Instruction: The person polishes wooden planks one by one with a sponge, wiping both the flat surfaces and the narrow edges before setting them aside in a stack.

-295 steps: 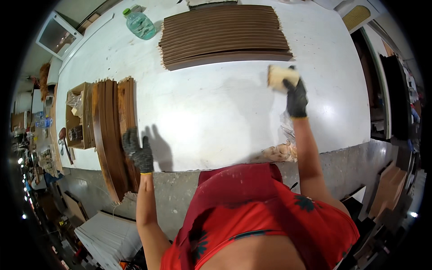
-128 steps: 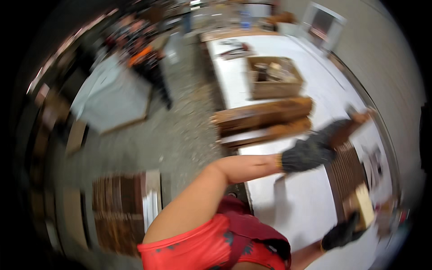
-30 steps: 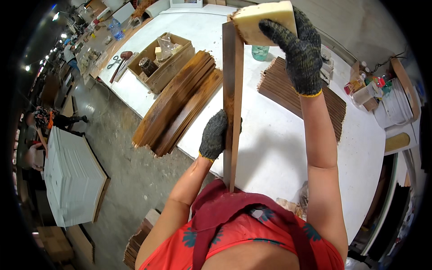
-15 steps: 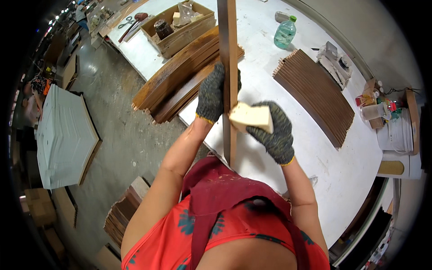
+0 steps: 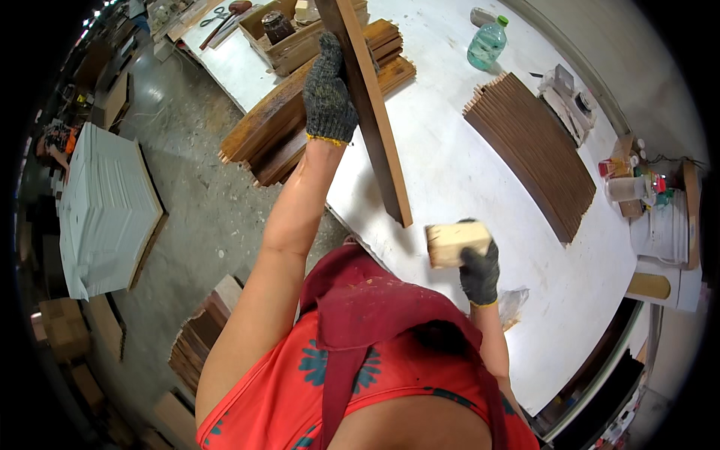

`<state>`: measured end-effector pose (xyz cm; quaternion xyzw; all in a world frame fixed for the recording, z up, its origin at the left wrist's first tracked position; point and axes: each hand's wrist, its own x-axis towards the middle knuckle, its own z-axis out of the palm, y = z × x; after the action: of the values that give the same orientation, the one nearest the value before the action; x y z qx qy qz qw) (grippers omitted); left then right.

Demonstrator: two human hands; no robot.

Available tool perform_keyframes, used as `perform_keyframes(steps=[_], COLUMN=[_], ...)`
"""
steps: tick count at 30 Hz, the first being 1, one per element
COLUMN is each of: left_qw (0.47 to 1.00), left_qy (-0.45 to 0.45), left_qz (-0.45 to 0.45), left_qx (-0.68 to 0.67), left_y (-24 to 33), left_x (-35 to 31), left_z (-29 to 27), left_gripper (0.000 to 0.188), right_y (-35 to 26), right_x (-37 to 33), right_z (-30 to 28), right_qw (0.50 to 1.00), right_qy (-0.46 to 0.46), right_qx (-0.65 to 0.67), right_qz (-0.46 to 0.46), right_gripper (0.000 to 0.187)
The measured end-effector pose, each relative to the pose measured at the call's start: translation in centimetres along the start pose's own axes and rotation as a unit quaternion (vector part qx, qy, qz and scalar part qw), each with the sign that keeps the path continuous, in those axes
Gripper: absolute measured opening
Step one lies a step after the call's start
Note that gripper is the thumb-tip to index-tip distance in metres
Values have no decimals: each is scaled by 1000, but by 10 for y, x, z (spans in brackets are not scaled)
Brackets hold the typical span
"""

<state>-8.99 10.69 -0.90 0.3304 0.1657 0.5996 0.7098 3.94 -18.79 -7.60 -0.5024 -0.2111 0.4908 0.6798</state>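
My left hand (image 5: pixel 328 94), in a dark knitted glove, is closed around a long brown wooden strip (image 5: pixel 375 135). The strip slants over the white table, its lower end pointing toward me and its pale edge turned right. My right hand (image 5: pixel 480 270), gloved the same way, grips a cream sponge block (image 5: pixel 454 244) with a brown-stained side. The block is apart from the strip, to the right of its lower end. Under and beyond my left hand lie curved brown wooden pieces (image 5: pixel 277 105), stacked near the table's left edge.
On the white table (image 5: pixel 427 150) a row of dark brown strips (image 5: pixel 529 154) lies at right. Behind stand a green-capped bottle (image 5: pixel 487 45) and a wooden box (image 5: pixel 289 51) holding a dark jar (image 5: pixel 277 27). A clear plastic bag (image 5: pixel 513 306) lies by my right wrist.
The sponge block has come off the strip's edge and moved toward me and right. My left hand has moved away from me with the strip, which now tilts.
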Motion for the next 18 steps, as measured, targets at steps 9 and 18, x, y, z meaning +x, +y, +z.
perform_keyframes(steps=[9, 18], left_qw=[990, 965], left_qy=[-123, -145], left_qz=[-64, -195], left_qx=[-19, -96], left_y=[-7, -38], left_x=[-29, -53], left_z=[22, 31], left_gripper=[42, 33], right_y=[23, -3], right_x=[15, 5], right_z=[30, 20], right_qw=[999, 939], right_qy=[18, 64], right_qx=[-17, 336], right_qz=[-27, 34], right_gripper=[52, 45])
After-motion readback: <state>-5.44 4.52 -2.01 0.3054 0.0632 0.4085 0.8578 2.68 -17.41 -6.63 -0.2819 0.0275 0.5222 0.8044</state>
